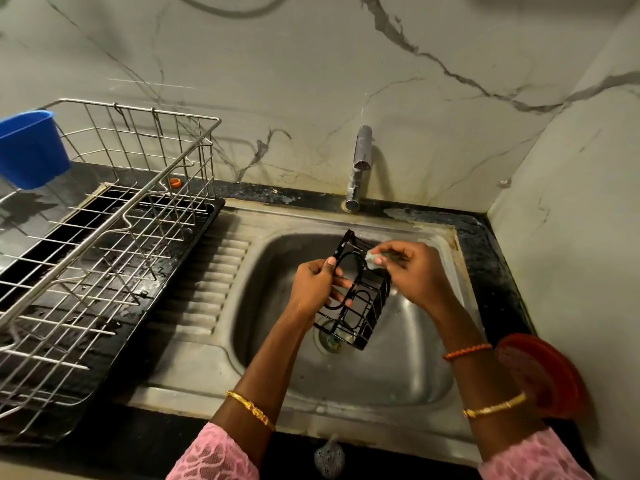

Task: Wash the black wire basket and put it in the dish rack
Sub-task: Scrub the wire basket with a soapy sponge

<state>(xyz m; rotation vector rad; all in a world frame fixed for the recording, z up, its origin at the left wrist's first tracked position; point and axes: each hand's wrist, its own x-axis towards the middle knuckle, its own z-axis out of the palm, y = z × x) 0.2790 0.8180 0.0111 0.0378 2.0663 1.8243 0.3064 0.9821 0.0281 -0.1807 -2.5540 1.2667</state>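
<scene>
Head view
Black wire basket [356, 296]: held tilted above the bowl of the sink [408, 368], over the drain.
Left hand [313, 287]: fingers curled around the basket's looped side, gripping it.
Right hand [414, 273]: fingertips pinch a small pale scrubber [372, 259] against the basket's upper edge.
Dish rack [104, 237]: steel wire, standing on the dark desk [145, 434] left of the sink.
Blue cup [29, 148]: hangs at the rack's far left corner.
Tap [360, 166]: behind the sink bowl.
</scene>
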